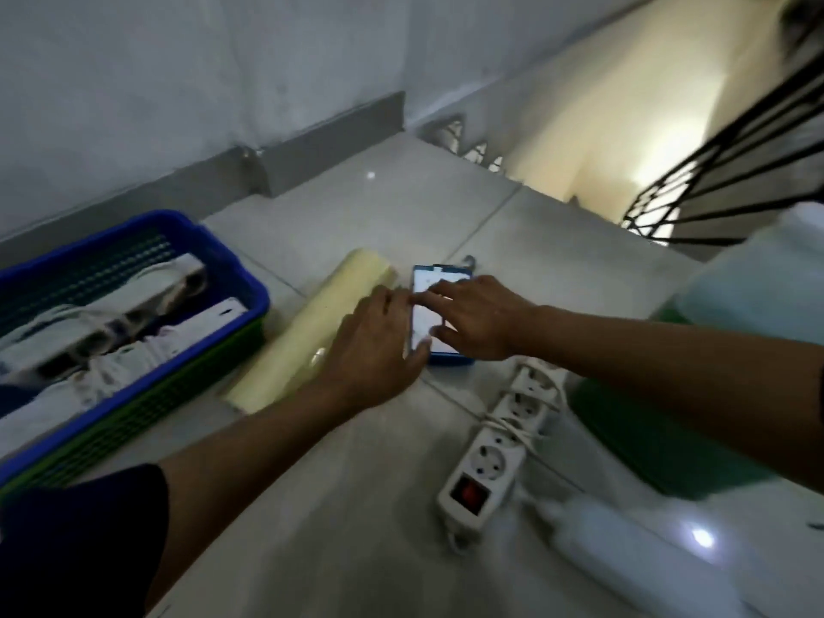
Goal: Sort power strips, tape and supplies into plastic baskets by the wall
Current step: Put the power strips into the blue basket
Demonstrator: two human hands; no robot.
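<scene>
A small blue box with a white top [426, 285] lies on the tiled floor. My left hand [374, 345] grips its left edge, fingers curled around it. My right hand [477, 318] rests on its top and right side. Left of it lies a long pale yellow roll [312, 332], partly under my left wrist. A blue basket [133, 314] stacked in a green one stands by the wall at the left, holding white power strips [120, 314]. A white power strip with a red switch [495, 448] lies on the floor under my right forearm.
A green basket [655, 439] with a large translucent jug [758, 283] stands at the right. A white tube-like object [624, 546] lies at the lower right. The floor ends at a stairwell with a black railing [735, 171] at the far right.
</scene>
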